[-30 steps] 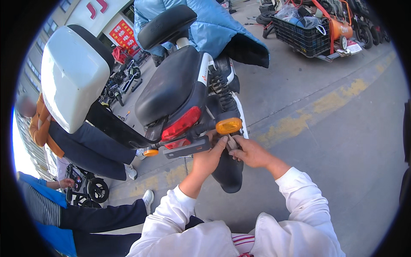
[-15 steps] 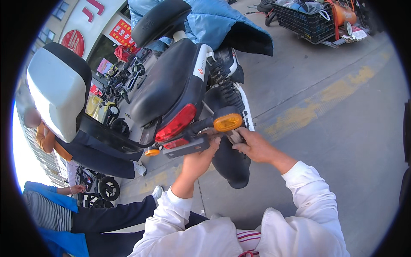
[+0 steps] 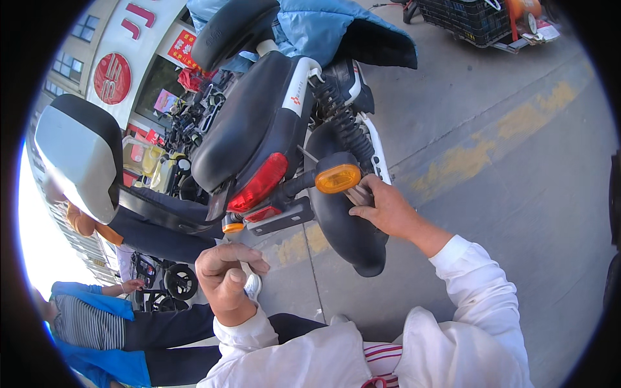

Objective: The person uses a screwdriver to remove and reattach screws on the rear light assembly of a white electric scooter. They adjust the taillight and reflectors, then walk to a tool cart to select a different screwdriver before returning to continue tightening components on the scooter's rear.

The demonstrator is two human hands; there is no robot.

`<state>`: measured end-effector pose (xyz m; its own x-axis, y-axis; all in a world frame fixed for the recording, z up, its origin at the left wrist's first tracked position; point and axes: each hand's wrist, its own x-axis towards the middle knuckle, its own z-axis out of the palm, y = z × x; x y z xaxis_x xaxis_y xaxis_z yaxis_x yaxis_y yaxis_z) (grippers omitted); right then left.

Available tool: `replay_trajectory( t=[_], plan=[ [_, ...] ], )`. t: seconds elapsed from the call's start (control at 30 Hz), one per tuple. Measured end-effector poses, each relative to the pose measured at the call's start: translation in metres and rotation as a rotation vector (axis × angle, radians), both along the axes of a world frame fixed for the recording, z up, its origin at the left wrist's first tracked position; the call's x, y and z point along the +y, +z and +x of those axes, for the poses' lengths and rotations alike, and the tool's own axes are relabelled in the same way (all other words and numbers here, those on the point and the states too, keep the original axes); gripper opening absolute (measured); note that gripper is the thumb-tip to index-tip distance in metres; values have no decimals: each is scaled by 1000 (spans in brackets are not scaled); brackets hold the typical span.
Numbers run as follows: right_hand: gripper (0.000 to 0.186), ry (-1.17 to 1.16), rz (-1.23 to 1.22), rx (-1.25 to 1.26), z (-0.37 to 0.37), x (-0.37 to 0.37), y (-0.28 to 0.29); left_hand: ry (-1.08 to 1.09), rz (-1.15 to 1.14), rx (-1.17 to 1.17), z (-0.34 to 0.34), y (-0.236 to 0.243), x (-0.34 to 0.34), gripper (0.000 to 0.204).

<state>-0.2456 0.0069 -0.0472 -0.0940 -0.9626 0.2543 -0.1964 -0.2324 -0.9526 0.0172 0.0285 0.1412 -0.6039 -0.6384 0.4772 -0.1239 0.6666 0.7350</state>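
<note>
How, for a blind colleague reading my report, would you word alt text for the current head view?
A person's right hand holds a slim grey object, partly hidden, just below the orange turn signal at the rear of a scooter. The left hand is held away from the scooter, fingers curled; two other people are at the left.

A white jacket [image 3: 446, 352] with 2 long sleeves [image 3: 488, 294], narrow cuffs [image 3: 451, 254] and an open front shows a white top [image 3: 380, 355] with red stripes, a curved red piece [image 3: 372, 383] at its near end.
</note>
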Motion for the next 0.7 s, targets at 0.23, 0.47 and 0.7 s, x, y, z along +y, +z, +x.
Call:
replay_trajectory(
  t=[0.23, 0.47, 0.7],
  plan=[
    [44, 19, 41, -13, -13, 2, 5, 229, -87, 558, 8, -9, -33, 38],
    [42, 23, -25, 33, -12, 3, 4, 258, -145, 529, 3, -14, -35, 35],
    [39, 49, -40, 20, -12, 0, 1, 251, -158, 552, 8, -19, -45, 30]
  ],
)
